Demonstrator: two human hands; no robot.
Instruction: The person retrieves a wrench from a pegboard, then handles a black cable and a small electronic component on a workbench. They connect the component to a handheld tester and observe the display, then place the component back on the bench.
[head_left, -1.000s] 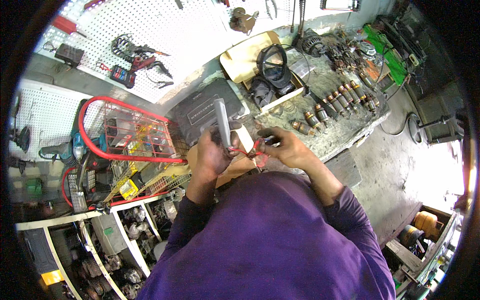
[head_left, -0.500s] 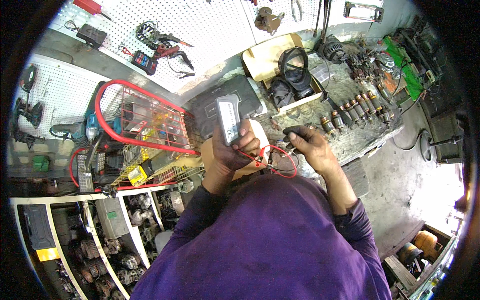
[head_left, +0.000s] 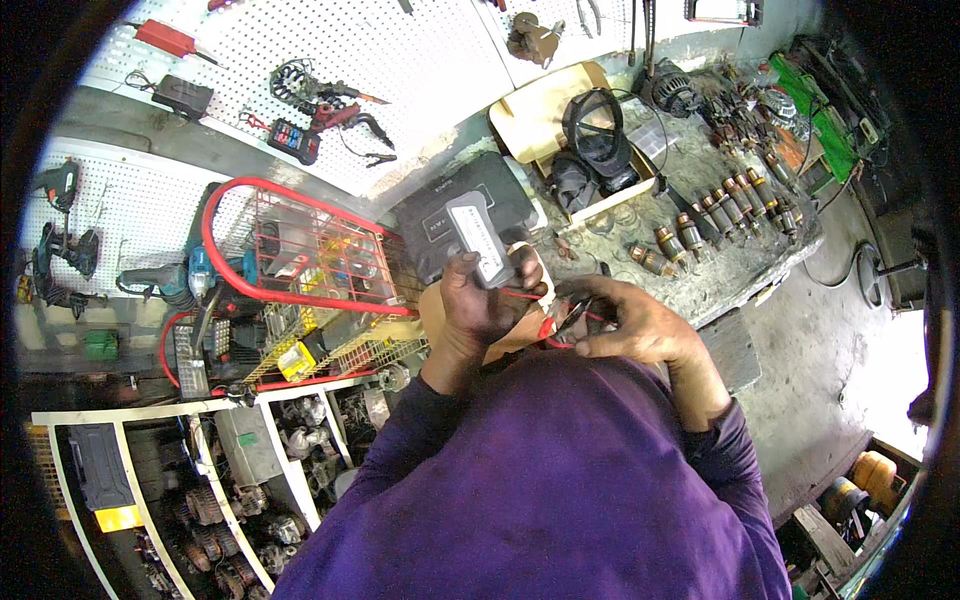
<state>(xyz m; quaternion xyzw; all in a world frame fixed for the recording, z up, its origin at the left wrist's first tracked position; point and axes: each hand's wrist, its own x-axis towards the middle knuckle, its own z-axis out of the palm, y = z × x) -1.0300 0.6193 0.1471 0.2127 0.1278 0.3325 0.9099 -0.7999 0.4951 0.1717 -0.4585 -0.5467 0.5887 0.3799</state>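
Note:
My left hand [head_left: 480, 300] grips a grey hand-held meter [head_left: 479, 238], held upright in front of my chest with its face turned away from me. Red leads [head_left: 540, 322] run from under it toward my right hand [head_left: 630, 325], which pinches a thin dark probe [head_left: 578, 312] beside the left hand. Both hands are close together above the near edge of the workbench [head_left: 700, 280]. My purple sleeves fill the lower part of the view.
A red wire basket [head_left: 300, 250] of small boxes stands to the left. A black case [head_left: 460, 200] lies behind the meter. A cardboard box [head_left: 560, 130] with black parts and several copper-wound armatures [head_left: 720, 215] sit on the bench. Tools hang on the white pegboard [head_left: 400, 60].
The meter has tilted and come a little lower and closer to my chest. My right hand has moved in toward the left hand with the probe.

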